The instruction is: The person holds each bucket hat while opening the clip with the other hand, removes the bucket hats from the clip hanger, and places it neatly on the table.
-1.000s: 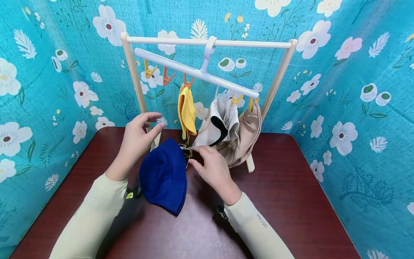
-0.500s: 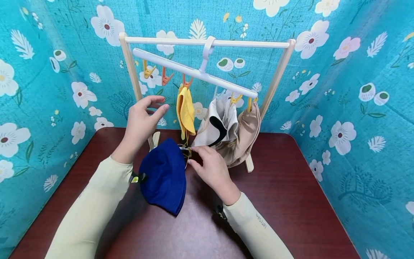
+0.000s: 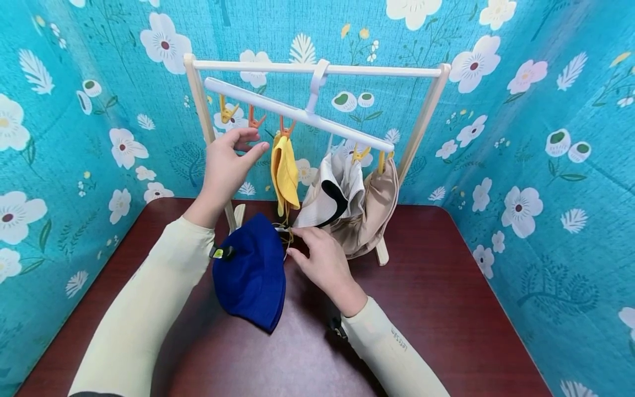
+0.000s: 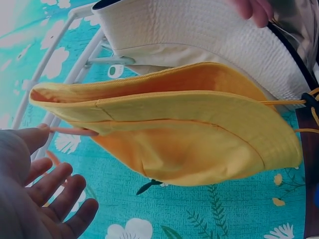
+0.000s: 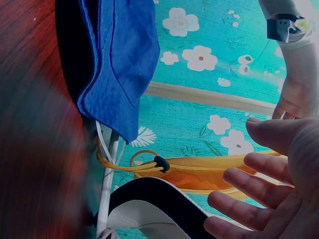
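My left hand [image 3: 232,171] is raised beside the hanging yellow bucket hat [image 3: 285,173], its fingers bent loosely just below an orange clip [image 3: 255,118]. In the left wrist view its fingers hold nothing, and the orange clip [image 4: 75,131] on the yellow hat's brim reaches toward the thumb. Low in front of the rack, my right hand [image 3: 324,264] has its fingers spread near the yellow hat's cord [image 5: 122,168] with its black toggle [image 5: 161,164]. To its left sits a blue bucket hat [image 3: 250,270], brim facing right.
A wooden rack [image 3: 424,121] carries a tilted white hanger [image 3: 278,105] with several clips. A white hat with black trim [image 3: 317,204] and a beige hat [image 3: 374,215] hang on its lower right side. Floral cloth [image 3: 570,193] surrounds the dark red table [image 3: 421,309].
My left hand has risen and shifted right, from beside the rack's left leg up to the clips. The right hand and the blue hat have stayed in place.
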Tool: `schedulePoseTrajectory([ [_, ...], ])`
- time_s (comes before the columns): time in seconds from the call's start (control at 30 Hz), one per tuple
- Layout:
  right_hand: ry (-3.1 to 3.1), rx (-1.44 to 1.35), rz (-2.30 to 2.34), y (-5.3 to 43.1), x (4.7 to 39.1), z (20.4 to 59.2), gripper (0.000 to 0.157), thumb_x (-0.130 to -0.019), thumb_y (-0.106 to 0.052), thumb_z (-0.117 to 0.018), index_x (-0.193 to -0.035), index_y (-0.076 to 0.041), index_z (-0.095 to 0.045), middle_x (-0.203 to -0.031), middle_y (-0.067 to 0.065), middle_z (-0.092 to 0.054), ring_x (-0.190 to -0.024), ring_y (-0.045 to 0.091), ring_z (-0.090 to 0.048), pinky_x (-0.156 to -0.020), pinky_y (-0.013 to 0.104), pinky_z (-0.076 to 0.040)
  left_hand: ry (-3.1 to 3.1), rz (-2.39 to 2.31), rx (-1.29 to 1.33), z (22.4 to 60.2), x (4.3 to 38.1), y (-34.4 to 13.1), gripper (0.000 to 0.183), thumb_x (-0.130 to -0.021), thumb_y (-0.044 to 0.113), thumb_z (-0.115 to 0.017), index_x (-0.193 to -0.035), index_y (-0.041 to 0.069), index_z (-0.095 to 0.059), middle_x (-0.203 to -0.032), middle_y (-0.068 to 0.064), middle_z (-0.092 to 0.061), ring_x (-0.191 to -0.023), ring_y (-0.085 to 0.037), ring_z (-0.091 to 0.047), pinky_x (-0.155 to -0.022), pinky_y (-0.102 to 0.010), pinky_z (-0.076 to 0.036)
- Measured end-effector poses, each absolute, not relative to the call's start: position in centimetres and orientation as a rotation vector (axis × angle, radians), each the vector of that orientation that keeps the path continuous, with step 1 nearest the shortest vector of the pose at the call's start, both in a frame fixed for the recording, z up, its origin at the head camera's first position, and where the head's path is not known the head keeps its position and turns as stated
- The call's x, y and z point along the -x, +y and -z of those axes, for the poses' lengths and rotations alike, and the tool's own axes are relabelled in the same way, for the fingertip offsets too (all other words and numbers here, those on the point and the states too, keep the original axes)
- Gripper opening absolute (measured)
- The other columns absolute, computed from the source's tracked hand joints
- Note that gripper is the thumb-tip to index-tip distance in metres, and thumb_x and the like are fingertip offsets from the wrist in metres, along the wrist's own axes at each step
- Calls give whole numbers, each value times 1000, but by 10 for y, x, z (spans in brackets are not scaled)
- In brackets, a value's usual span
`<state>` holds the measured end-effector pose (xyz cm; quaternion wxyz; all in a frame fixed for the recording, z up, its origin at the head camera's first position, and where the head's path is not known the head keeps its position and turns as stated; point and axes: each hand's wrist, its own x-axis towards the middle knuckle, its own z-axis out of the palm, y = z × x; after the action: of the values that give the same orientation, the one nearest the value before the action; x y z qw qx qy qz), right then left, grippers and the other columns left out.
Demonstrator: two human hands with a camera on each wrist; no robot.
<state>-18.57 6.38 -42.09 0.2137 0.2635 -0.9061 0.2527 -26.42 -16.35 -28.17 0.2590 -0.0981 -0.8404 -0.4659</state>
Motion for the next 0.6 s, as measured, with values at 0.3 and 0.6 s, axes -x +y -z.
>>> schedulePoseTrajectory([
  [0.3, -2518, -728, -709, 66, 186, 422, 42, -93, -38, -76, -129, -19, -71, -126, -3, -70, -118, 18, -65, -97, 39, -53, -2297, 1227, 253, 270, 271, -143, 50, -93, 49, -72, -131, 18, -68, -126, 0, -72, -103, -17, -68, -83, -37, -57],
  [0.6, -2526, -726, -714, 66, 187, 422, 41, -93, -38, -76, -129, -20, -71, -125, -4, -71, -118, 18, -65, -98, 38, -53, -2277, 1325, 189, 258, 275, -129, 56, -89, 53, -76, -132, 18, -69, -128, -2, -72, -106, -15, -70, -90, -33, -57],
])
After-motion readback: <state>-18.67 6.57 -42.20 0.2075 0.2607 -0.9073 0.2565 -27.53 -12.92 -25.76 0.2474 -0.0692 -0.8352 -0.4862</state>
